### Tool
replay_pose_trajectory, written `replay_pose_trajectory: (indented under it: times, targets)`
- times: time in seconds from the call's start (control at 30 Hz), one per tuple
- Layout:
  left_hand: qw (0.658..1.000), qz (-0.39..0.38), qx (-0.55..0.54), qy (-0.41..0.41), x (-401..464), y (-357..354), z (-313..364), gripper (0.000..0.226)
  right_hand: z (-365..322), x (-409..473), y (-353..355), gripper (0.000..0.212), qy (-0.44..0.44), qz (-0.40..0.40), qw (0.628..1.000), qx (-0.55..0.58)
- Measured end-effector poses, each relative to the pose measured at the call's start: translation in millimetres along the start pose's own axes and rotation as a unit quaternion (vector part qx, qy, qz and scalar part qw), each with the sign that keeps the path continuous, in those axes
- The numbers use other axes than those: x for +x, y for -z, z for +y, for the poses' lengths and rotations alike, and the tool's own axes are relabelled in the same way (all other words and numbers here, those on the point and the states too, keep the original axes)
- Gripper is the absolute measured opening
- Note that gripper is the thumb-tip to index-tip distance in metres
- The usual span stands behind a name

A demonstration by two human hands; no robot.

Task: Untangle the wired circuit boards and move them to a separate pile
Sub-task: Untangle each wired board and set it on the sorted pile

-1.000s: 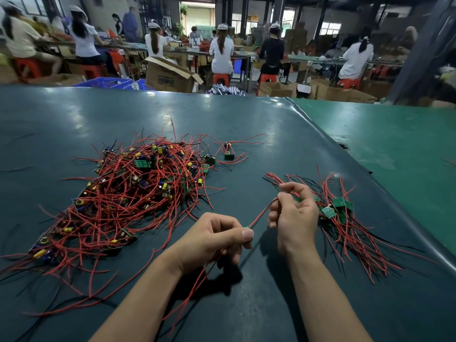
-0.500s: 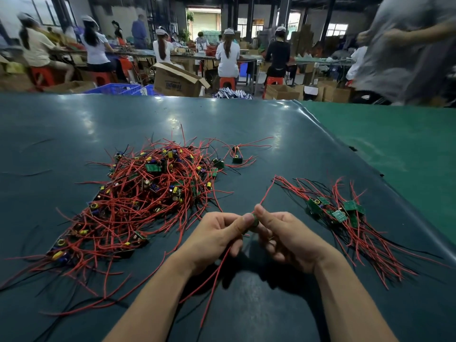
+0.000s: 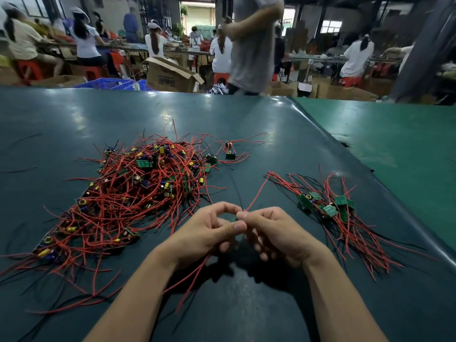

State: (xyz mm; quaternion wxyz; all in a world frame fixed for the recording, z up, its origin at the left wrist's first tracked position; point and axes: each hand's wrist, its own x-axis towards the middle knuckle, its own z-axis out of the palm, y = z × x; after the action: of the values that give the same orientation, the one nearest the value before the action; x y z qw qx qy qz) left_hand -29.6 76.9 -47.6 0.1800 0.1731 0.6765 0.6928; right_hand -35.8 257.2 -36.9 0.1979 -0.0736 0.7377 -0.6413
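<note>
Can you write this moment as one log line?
both hands: left hand, right hand pinch one wired board | tangled pile: left | sorted pile: right

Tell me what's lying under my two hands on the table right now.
Under the left hand and right hand, loose red wires trail toward you over the dark table, in the hands' shadow. The small board they pinch is mostly hidden by the fingers.
</note>
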Motion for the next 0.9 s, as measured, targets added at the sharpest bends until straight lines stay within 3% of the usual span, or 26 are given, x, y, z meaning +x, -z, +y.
replay_pose_trajectory:
  times: [0.1,0.23,0.4,0.47,0.63,0.7,0.8,0.87,0.9]
  targets:
    - [0.997,-0.002,-0.076,-0.002,-2.9,7.7,3.6,0.045,-3.1,1.9,-0.9,0.043,0.100,0.123,0.985,0.067]
    - [0.978,0.082,-0.183,-0.062,-3.5,21.8,7.6,0.040,-3.4,3.6,10.6,0.039,0.212,0.353,0.898,0.156]
    - [0.949,0.156,-0.255,-0.103,-4.2,28.0,10.1,0.039,-2.8,4.4,15.1,0.027,0.289,0.474,0.819,0.146]
    - [0.952,0.151,-0.250,-0.095,-4.8,26.9,9.9,0.043,-2.4,6.0,17.4,0.025,0.276,0.509,0.798,0.166]
    - [0.946,0.166,-0.260,-0.098,-6.9,28.8,11.7,0.044,4.6,11.0,24.9,0.035,0.112,0.509,0.752,0.404]
    - [0.941,0.181,-0.265,-0.107,-7.2,28.8,11.7,0.040,7.8,13.7,23.8,0.032,0.101,0.504,0.754,0.408]
    - [0.940,0.226,-0.231,-0.112,-5.6,26.2,10.6,0.023,11.2,17.4,22.1,0.028,0.073,0.487,0.787,0.373]
    - [0.932,0.333,-0.075,-0.121,-5.1,24.2,9.0,0.012,13.3,20.9,20.2,0.031,0.067,0.471,0.815,0.331]
    - [0.905,0.400,0.065,-0.125,-4.7,24.1,6.0,0.014,13.7,22.6,18.4,0.033,0.070,0.464,0.827,0.309]
